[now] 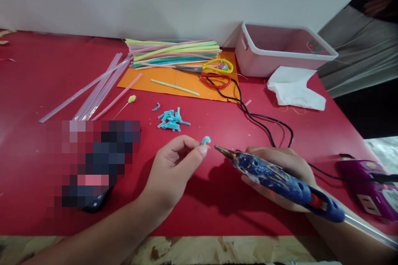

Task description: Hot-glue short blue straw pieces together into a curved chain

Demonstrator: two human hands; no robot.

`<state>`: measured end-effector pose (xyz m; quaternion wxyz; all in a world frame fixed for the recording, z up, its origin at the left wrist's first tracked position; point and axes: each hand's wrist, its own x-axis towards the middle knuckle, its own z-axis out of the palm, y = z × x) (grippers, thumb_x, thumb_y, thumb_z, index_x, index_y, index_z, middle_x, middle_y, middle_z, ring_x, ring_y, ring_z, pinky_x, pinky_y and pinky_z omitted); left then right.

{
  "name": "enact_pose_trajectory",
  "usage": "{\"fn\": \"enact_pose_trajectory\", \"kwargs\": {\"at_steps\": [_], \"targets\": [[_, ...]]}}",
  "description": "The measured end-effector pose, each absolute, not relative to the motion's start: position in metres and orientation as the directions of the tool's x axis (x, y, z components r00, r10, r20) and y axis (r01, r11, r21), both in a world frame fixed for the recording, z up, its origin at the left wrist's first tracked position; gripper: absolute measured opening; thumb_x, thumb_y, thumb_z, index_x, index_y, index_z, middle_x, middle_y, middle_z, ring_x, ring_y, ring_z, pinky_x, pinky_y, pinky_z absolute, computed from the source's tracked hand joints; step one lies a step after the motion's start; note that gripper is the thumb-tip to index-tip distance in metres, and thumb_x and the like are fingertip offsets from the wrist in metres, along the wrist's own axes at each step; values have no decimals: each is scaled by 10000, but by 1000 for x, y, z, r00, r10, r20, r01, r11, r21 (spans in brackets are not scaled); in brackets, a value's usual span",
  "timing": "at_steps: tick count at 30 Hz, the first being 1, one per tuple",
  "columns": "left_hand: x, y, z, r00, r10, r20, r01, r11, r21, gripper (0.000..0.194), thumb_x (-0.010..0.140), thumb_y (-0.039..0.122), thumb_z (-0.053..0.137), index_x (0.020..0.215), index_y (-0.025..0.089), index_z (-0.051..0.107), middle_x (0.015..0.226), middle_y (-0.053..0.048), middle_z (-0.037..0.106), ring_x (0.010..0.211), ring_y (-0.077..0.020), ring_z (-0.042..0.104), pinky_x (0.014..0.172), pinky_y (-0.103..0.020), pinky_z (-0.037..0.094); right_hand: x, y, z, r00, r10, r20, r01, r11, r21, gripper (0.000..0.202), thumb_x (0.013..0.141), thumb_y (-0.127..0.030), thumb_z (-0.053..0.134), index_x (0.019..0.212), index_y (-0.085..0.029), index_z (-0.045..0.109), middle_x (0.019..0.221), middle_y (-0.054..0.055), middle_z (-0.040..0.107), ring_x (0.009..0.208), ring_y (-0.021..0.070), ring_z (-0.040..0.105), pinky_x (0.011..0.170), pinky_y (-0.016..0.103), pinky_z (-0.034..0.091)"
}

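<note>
Between the thumb and fingertips of my left hand (174,169) is a short, curled piece of light-blue pipe cleaner (206,140). My right hand (282,165) grips a blue hot glue gun (273,180), with a clear glue stick (370,230) jutting from its rear. The gun's metal nozzle points left, a small gap away from the curled piece. Beyond my left hand lies a small pile of cut blue pipe cleaner pieces (171,120), with one bent piece (156,107) apart from it.
Pipe cleaners (177,53) and scissors (192,69) lie on orange paper (186,85). Clear glue sticks (102,83) are at the left, near a yellow-tipped wire (132,99). A plastic bin (251,60), white tissue (295,87), black cord (267,116) and purple power strip (363,190) occupy the right.
</note>
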<state>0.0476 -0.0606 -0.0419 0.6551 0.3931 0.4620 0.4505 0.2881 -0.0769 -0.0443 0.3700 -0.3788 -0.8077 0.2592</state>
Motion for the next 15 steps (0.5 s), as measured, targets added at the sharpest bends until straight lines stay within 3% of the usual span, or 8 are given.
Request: {"fn": "enact_pose_trajectory", "kwargs": {"at_steps": [8, 15], "targets": [[42, -64, -41, 200, 959, -201, -195, 240, 951, 206, 899, 287, 704, 734, 185, 635, 629, 67, 470, 548, -51, 371, 498, -178, 295, 284, -73, -43, -507, 821, 265, 436, 509, -742, 124, 851, -116, 677, 905, -219, 635, 727, -19, 657, 562, 96, 593, 519, 209, 466], [42, -65, -37, 223, 961, -166, -183, 209, 961, 197, 886, 245, 699, 715, 186, 618, 614, 71, 474, 546, -55, 357, 496, -179, 304, 280, -74, -45, -454, 805, 381, 420, 571, -706, 194, 832, -84, 671, 899, -253, 601, 723, -29, 675, 538, 105, 591, 514, 217, 486]]}}
